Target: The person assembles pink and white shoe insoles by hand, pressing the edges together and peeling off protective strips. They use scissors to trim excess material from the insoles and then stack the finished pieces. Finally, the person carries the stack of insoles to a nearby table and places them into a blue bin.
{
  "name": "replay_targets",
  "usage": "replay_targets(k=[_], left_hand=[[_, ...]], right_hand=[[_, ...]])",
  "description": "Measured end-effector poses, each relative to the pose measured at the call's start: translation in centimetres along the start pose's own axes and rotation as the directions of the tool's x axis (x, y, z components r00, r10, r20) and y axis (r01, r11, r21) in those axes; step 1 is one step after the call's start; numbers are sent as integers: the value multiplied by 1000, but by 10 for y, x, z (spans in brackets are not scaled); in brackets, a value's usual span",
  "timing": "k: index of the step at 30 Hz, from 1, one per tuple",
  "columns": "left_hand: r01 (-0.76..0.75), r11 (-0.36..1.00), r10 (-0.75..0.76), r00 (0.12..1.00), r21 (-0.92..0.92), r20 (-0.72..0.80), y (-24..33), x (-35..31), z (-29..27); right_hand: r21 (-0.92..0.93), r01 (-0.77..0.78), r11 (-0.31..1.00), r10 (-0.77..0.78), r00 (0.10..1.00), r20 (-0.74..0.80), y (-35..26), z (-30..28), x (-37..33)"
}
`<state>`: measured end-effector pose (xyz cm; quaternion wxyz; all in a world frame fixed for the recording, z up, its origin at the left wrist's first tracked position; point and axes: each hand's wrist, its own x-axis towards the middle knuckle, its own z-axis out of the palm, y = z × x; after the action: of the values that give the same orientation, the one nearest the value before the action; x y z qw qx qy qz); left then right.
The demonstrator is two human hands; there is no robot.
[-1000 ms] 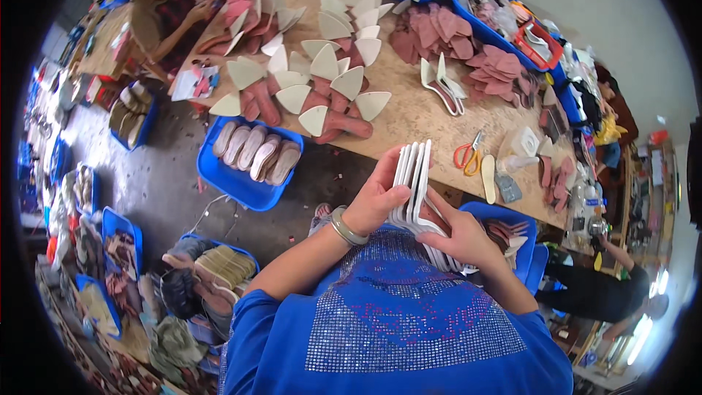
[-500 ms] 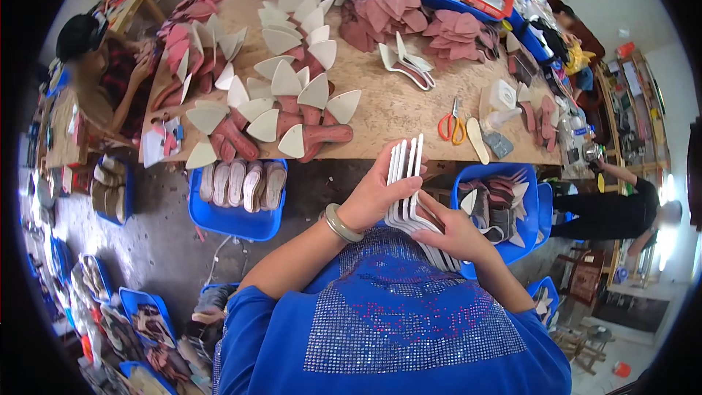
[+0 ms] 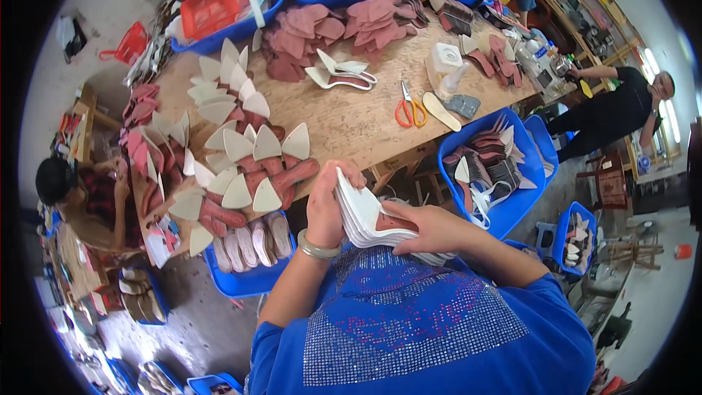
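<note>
I hold a stack of white-edged insoles between both hands, close to my chest. Each has a pointed white toe; the top one shows a reddish-brown middle. My left hand, with a bangle at its wrist, is wrapped round the toe end. On the other side, my right hand grips the stack farther back, its thumb over the top piece. How many pieces lie in the stack is hard to tell. Beyond my hands, on the wooden table, lies a small group of similar white-edged insoles.
Orange-handled scissors, a pale insole and a white plastic container are on the table. Reddish pieces with pale toes pile at left. Blue bins flank the table's near side. One person sits left; another stands right.
My view has turned to the right, so the table now slants. The stack, seen edge-on before, has tipped over to show its top face; both hands keep hold of it.
</note>
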<state>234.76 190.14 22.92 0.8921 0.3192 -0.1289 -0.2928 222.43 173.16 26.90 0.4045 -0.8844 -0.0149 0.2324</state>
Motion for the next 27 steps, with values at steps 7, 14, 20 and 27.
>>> replay_targets(k=[7,14,20,27], left_hand=[[-46,958,32,998,284,54,-30,30,0],[90,985,-19,906,150,-422,-50,85,20],[8,1000,1,938,22,-348,-66,99,-17],[129,966,-204,913,-224,-355,-92,104,-7]], right_hand=[[397,117,910,7,955,-297,0,-54,45],[-130,423,897,-431,770,-471,34,-61,124],[654,162,739,92,937,-336,183,-127,201],[-254,-394,883,196,803,-563,384,-177,267]])
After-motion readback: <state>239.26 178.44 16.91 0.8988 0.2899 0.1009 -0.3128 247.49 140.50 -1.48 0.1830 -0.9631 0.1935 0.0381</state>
